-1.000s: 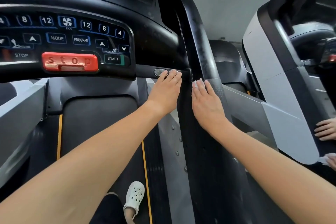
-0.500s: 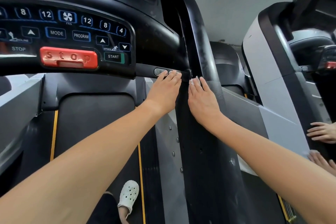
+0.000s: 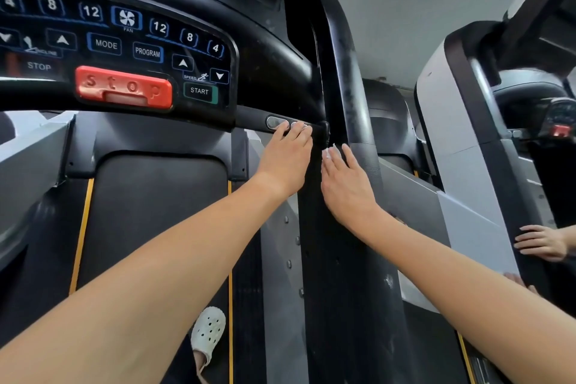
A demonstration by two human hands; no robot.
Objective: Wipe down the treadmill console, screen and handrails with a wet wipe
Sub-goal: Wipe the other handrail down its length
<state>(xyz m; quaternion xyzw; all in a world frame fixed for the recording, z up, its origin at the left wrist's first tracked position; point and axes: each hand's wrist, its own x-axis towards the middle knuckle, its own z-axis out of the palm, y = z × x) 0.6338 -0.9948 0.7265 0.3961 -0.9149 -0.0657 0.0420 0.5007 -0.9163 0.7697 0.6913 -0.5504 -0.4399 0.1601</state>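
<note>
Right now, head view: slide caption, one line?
Left hand on the grip bar beside the console; right hand flat on the black upright, white wipe under it.

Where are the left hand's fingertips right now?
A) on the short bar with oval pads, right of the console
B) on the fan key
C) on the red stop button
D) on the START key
A: the left hand lays straight fingers on the short bar with oval pads, clear of the START key and the red stop button.
</note>
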